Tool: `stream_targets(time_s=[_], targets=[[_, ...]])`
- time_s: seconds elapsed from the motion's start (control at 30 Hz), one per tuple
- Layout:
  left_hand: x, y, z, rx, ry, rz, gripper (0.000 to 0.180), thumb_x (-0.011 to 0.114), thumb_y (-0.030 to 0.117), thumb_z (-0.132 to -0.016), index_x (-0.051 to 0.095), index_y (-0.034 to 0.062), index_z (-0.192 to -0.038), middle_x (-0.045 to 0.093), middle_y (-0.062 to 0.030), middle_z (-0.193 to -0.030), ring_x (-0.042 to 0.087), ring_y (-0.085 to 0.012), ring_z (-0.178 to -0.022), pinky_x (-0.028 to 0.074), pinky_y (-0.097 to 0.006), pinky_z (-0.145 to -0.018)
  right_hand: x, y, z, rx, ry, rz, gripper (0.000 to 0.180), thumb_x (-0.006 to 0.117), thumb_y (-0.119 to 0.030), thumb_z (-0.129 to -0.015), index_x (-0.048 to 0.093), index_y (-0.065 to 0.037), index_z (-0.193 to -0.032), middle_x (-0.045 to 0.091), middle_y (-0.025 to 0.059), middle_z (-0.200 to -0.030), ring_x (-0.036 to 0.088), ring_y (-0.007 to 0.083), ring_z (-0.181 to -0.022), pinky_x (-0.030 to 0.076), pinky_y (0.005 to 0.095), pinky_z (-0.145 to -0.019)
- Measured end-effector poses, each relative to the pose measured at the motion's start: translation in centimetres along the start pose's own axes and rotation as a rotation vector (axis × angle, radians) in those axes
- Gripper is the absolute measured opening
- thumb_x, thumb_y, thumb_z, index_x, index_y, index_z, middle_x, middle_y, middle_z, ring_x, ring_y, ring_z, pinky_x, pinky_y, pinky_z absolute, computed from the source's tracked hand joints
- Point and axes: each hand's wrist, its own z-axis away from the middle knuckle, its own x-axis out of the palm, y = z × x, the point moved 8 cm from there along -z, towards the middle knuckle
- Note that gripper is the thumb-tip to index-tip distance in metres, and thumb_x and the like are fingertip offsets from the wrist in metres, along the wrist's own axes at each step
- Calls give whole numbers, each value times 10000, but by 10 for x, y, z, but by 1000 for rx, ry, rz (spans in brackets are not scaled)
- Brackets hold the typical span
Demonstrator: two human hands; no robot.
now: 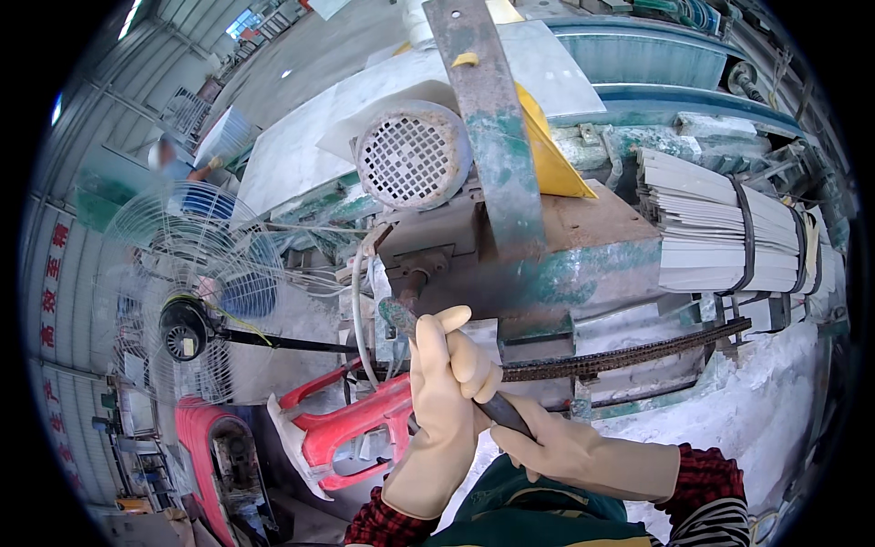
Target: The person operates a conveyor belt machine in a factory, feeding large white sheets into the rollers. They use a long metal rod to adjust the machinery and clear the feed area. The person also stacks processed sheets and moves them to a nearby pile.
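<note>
Both my hands wear cream rubber gloves and grip a dark rod-like handle (504,415) that slants across in front of me. My left hand (447,374) wraps round its upper part, with the thumb lying over the top. Lower down and to the right, my right hand (556,442) closes round the same handle near its near end. What the handle belongs to is hard to make out. Just beyond my left hand is a machine with a dark, grimy housing (433,242) and a motor with a round grille (410,159). A rusty chain (629,356) runs to the right behind my hands.
A red plastic stool (355,433) lies tipped over at lower left, near a wire-caged fan (187,292). An upright steel plate (497,137) and yellow flap (551,150) rise ahead. Strapped pale strips (720,228) sit at right. A person (187,178) stands far left.
</note>
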Motion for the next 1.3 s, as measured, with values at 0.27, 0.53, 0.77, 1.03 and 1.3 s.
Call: stream_targets(time_s=[0.27,0.53,0.77,1.03,1.3], targets=[[0,1,-3,8,-53,95,485,386,470,-1243,676,83,-1274,364,78,-652,306,-51,-489,293,-241,-439,-2,15,-4,-145,58,112,518,585,-417,-1133,517,-96,-1535,631,71,-935,641,162,-685,562,333,-650],[13,-5,2,-33,27,205,404,450,460,-1228,647,106,-1237,367,69,-659,331,-63,-506,319,-252,-471,-25,8,2,-45,1,350,583,576,-463,-1126,486,-100,-1573,704,102,-1039,683,193,-721,603,344,-666],[22,-10,1,-63,10,335,387,433,423,-1230,662,112,-1249,341,72,-654,320,-72,-500,320,-251,-469,-39,-6,10,-99,43,484,538,590,-405,-1123,501,-87,-1547,704,148,-932,685,222,-649,571,370,-610],[31,-11,-2,-47,-104,575,468,372,397,-1240,700,69,-1302,337,66,-663,347,-77,-529,377,-244,-489,-56,-54,33,99,-10,497,547,598,-451,-1137,525,-83,-1535,695,131,-848,690,172,-598,567,308,-552],[35,-12,-2,23,-210,646,492,370,388,-1242,666,24,-1391,330,55,-673,352,-82,-562,401,-247,-525,-47,-61,44,-629,20,1218,397,645,-194,-1078,604,-3,-1424,651,229,-1098,736,275,-683,605,395,-577]])
